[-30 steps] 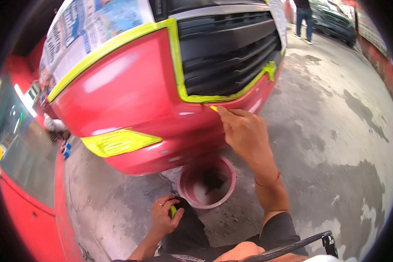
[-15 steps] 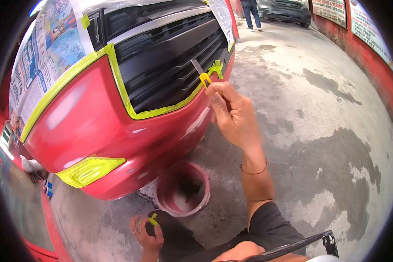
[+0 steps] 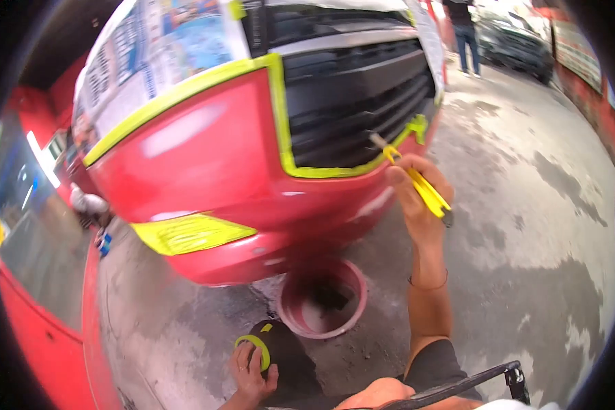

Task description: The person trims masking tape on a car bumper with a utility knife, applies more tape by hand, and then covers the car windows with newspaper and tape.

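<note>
My right hand (image 3: 417, 198) is closed on a yellow utility knife (image 3: 430, 195), its blade pointing up and left toward the black grille (image 3: 348, 102). The grille sits in a red car bumper (image 3: 205, 154) and is edged with yellow-green masking tape (image 3: 282, 116). A loose-looking tape piece (image 3: 418, 128) sticks at the grille's right corner, just above the knife. Low in view, my left hand (image 3: 250, 376) grips a roll of masking tape (image 3: 264, 352) by my dark-clothed knee. A small tape scrap (image 3: 266, 328) lies on the knee.
Newspaper (image 3: 178, 41) covers the car's upper left, and tape masks a lower panel (image 3: 191, 234). A pink bucket (image 3: 359, 301) with dark contents stands on the concrete floor (image 3: 512, 225) below the bumper. A person (image 3: 466, 37) stands near a dark car (image 3: 516, 41) behind.
The view has swung left, so the bumper appears further right. My right hand has turned, showing the knife's yellow handle. The tape roll in my left hand now shows more clearly.
</note>
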Demonstrator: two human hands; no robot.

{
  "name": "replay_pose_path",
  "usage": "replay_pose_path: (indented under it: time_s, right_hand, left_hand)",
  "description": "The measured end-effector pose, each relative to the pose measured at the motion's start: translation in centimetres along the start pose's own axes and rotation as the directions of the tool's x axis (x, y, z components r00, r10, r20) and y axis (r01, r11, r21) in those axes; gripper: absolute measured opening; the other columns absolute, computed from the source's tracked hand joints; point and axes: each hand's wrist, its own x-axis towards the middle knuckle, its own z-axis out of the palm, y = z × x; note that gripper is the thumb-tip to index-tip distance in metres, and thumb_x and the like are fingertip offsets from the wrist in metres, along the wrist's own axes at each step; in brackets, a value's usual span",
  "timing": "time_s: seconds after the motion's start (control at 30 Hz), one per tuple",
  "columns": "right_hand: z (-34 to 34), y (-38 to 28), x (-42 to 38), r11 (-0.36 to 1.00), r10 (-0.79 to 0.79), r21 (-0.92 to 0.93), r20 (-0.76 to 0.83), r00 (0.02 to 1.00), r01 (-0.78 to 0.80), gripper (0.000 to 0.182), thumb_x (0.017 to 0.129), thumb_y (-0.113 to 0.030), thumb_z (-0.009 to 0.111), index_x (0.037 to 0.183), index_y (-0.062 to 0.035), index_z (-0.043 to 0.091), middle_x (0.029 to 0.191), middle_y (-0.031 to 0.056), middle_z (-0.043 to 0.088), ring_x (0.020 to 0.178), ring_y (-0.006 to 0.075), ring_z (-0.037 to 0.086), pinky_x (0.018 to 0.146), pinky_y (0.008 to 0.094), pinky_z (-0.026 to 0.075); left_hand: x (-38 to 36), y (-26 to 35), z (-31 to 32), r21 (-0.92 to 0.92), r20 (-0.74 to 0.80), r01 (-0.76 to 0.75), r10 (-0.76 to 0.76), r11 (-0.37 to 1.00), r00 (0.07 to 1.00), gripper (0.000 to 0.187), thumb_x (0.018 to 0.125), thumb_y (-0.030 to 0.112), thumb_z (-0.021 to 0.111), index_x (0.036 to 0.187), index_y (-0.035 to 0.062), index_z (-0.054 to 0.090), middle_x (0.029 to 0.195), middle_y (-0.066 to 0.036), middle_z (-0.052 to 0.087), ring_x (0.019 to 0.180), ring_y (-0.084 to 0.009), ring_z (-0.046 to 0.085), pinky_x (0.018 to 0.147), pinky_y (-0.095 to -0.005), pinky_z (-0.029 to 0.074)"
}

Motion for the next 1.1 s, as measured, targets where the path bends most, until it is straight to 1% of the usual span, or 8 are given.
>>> replay_pose_path:
  time_s: [0.07,0.13,0.27,0.3,0.5,0.63,0.7,1.1]
  right_hand:
    - [1.9,0.1,-0.5,0.999,0.022,-0.035,-0.036,0.999,-0.023,0.028,0.093,-0.009,0.073,0.118,0.0023,0.067,0.092,0.0107,0.074,0.077,0.0164,0.069,0.069,0.0288,0.053]
    - [4.6,-0.7,-1.0,0.959,-0.266,-0.102,0.017,0.964,0.266,0.024,0.089,0.001,0.069,0.113,0.0028,0.07,0.086,0.0139,0.072,0.074,0.0197,0.07,0.068,0.0296,0.052]
    - [7.7,0.1,-1.5,0.912,-0.389,-0.1,0.098,0.916,0.398,0.031,0.085,0.003,0.069,0.116,0.0013,0.071,0.094,0.0158,0.074,0.086,0.0285,0.073,0.08,0.0349,0.056]
    - [8.1,0.5,-1.7,0.916,-0.376,-0.099,0.117,0.919,0.388,0.032,0.084,0.002,0.069,0.116,0.0003,0.071,0.098,0.0149,0.074,0.098,0.0307,0.072,0.091,0.0413,0.054]
    - [9.1,2.9,-2.4,0.892,-0.402,-0.164,0.14,0.905,0.421,0.031,0.084,0.0,0.071,0.115,-0.0003,0.071,0.099,0.0123,0.074,0.113,0.0311,0.068,0.107,0.0513,0.046]
    - [9.3,2.7,-2.5,0.912,-0.378,-0.12,0.119,0.918,0.391,0.033,0.084,0.0,0.071,0.117,-0.0012,0.07,0.095,0.0115,0.074,0.116,0.0308,0.068,0.11,0.0522,0.044]
    - [9.3,2.6,-2.5,0.901,-0.396,-0.135,0.134,0.908,0.413,0.035,0.084,0.0,0.072,0.118,-0.0018,0.07,0.091,0.0103,0.073,0.117,0.0306,0.067,0.109,0.0533,0.044]
    - [9.2,2.6,-2.1,0.86,-0.441,-0.199,0.171,0.881,0.469,0.032,0.083,-0.004,0.073,0.115,-0.0008,0.07,0.09,0.0098,0.074,0.115,0.0283,0.066,0.103,0.0494,0.046]
  left_hand:
    - [0.6,0.0,0.2,-0.046,0.019,-0.024,0.025,0.999,0.999,0.06,0.081,0.025,0.07,0.131,-0.0034,0.05,0.131,-0.026,0.05,0.12,-0.0468,0.052,0.103,-0.0632,0.038]
    - [0.7,-0.2,0.3,-0.061,0.027,0.005,-0.003,0.998,1.0,0.06,0.082,0.027,0.07,0.131,-0.0018,0.05,0.131,-0.025,0.051,0.12,-0.0466,0.051,0.104,-0.0643,0.037]
    - [0.7,-0.4,0.9,-0.082,0.009,0.005,-0.004,0.997,1.0,0.061,0.081,0.027,0.07,0.131,-0.0003,0.049,0.13,-0.025,0.051,0.12,-0.0466,0.051,0.104,-0.0645,0.036]
    - [0.6,-0.5,1.0,-0.09,-0.002,0.006,-0.007,0.996,1.0,0.06,0.081,0.027,0.07,0.131,0.0001,0.049,0.13,-0.025,0.05,0.119,-0.0466,0.051,0.105,-0.0646,0.036]
    - [0.9,-0.2,0.9,-0.084,-0.033,0.029,-0.032,0.996,0.999,0.058,0.077,0.025,0.074,0.125,0.0005,0.054,0.125,-0.023,0.055,0.116,-0.0436,0.055,0.104,-0.0614,0.039]
    - [1.1,-0.4,1.0,-0.086,-0.018,0.013,-0.014,0.996,1.0,0.058,0.076,0.025,0.074,0.125,-0.0001,0.054,0.126,-0.023,0.055,0.116,-0.0435,0.055,0.104,-0.0613,0.039]
    - [1.0,-0.5,0.9,-0.082,0.033,0.0,0.002,0.997,0.999,0.06,0.082,0.027,0.07,0.129,-0.0027,0.048,0.13,-0.026,0.049,0.119,-0.0463,0.051,0.104,-0.065,0.036]
    - [1.5,0.0,1.0,-0.081,-0.004,0.013,-0.013,0.997,1.0,0.057,0.078,0.023,0.073,0.125,-0.0021,0.054,0.125,-0.025,0.055,0.115,-0.0445,0.055,0.103,-0.0614,0.039]
